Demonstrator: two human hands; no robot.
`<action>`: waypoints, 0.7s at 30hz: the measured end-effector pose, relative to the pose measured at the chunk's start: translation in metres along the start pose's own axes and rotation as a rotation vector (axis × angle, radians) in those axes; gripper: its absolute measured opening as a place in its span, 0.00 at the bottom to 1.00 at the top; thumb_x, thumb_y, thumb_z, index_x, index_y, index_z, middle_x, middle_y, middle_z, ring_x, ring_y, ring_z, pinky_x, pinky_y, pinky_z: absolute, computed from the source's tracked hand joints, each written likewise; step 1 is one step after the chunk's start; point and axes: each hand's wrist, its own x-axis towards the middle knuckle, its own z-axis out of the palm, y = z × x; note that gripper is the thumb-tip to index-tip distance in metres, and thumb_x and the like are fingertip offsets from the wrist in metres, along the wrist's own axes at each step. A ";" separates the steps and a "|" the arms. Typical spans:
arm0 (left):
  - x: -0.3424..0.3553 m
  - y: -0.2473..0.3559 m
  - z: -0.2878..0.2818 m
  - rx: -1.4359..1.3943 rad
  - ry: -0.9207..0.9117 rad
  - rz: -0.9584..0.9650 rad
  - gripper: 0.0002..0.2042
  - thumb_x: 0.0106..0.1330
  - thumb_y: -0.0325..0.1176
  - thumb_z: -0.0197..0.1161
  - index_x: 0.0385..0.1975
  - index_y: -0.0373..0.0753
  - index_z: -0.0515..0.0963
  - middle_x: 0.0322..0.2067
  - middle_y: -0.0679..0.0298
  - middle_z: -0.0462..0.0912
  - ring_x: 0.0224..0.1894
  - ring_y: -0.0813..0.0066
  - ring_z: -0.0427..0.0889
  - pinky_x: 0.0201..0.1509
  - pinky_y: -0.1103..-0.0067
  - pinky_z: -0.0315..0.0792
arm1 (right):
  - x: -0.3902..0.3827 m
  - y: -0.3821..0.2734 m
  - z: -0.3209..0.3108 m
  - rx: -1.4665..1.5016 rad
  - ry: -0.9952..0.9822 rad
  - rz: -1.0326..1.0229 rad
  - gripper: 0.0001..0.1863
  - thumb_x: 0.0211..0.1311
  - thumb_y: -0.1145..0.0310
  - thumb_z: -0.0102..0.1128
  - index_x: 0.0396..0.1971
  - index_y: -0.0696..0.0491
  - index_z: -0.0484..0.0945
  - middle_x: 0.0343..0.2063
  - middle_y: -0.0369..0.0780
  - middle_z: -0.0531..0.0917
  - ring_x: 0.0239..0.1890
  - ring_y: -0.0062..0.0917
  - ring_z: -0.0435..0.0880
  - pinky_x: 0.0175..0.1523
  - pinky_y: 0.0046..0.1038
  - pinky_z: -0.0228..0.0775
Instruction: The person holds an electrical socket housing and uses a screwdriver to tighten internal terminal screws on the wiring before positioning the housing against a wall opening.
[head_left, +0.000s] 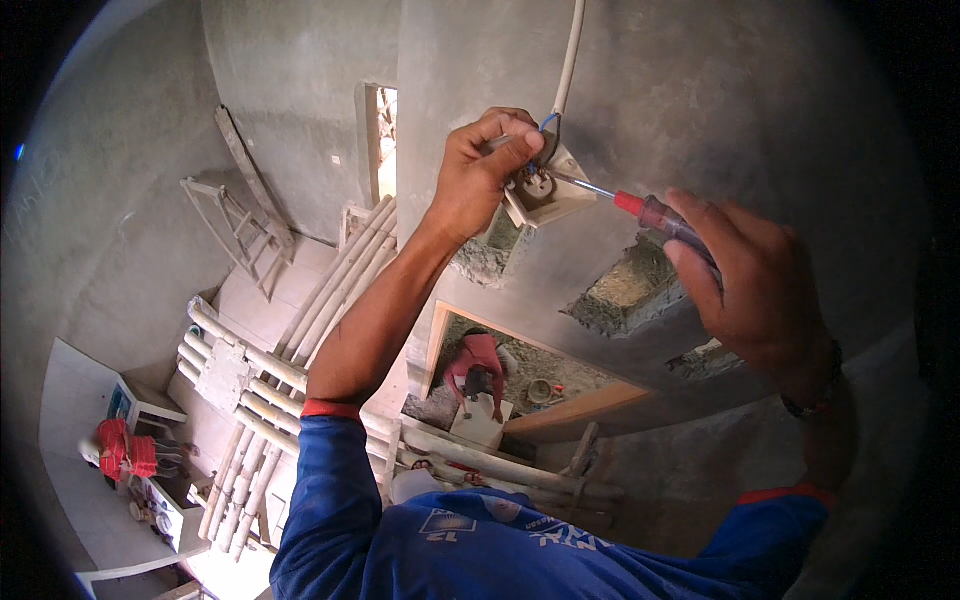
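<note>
My left hand is closed on a white square plastic electrical fitting, pinched between thumb and fingers. Its open side shows metal terminals. A blue and a dark wire run into it from a white cable on the wall above. In my closed right hand is a screwdriver with a red and dark see-through handle. The shaft points left into the fitting, its tip at the terminals. Exactly which screw the tip touches is too small to tell.
Grey plastered wall stands before me, with rough recesses cut below the fitting. Bamboo scaffold poles lie beneath. Through a wood-framed opening a person in red works; another person stands lower left. A wooden ladder-like frame leans far left.
</note>
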 end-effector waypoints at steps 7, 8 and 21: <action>-0.001 0.003 -0.002 -0.047 0.015 -0.027 0.04 0.63 0.28 0.63 0.28 0.34 0.80 0.35 0.68 0.77 0.35 0.83 0.74 0.40 0.83 0.69 | 0.006 -0.004 -0.003 -0.097 0.066 -0.166 0.18 0.56 0.76 0.61 0.49 0.60 0.76 0.29 0.46 0.80 0.28 0.30 0.82 0.27 0.28 0.71; -0.002 0.004 -0.002 -0.055 0.023 -0.043 0.04 0.63 0.28 0.63 0.29 0.34 0.80 0.35 0.68 0.77 0.35 0.83 0.74 0.40 0.83 0.69 | 0.006 -0.004 -0.002 -0.087 0.052 -0.147 0.18 0.56 0.76 0.61 0.49 0.59 0.76 0.29 0.46 0.80 0.28 0.30 0.82 0.28 0.28 0.71; 0.000 0.004 -0.007 -0.108 -0.018 -0.063 0.04 0.63 0.29 0.63 0.31 0.35 0.80 0.31 0.69 0.79 0.32 0.84 0.75 0.38 0.84 0.69 | 0.015 -0.009 -0.009 -0.138 0.022 -0.160 0.26 0.53 0.78 0.63 0.55 0.58 0.71 0.32 0.45 0.78 0.28 0.32 0.81 0.26 0.31 0.71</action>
